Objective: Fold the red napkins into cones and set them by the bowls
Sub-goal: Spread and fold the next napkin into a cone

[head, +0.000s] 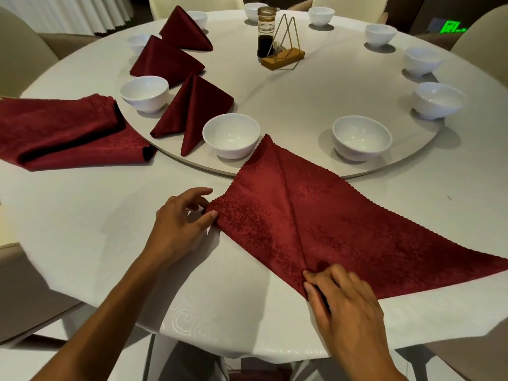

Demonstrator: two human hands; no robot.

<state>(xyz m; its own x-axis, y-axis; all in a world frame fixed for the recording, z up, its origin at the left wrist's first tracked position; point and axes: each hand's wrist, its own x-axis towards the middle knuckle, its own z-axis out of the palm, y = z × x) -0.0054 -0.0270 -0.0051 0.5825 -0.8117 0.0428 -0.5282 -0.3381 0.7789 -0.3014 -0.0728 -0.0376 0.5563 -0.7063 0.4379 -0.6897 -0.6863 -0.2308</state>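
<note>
A red napkin [324, 224] lies flat on the white table in front of me, folded into a triangle with a crease down its middle. My left hand [181, 224] pinches its left corner between thumb and fingers. My right hand [343, 301] pinches the near edge at the foot of the crease. Three red cone napkins stand on the turntable: one [195, 111] between two white bowls [231, 134] [145, 92], another [166, 61] and a third [185, 30] farther back. A pile of unfolded red napkins [63, 133] lies at the left.
Several more white bowls ring the round turntable [302, 100], the nearest on the right [361, 136]. A sauce bottle [266, 31] and a wire holder on a wooden base [283, 57] stand near the centre. Chairs surround the table.
</note>
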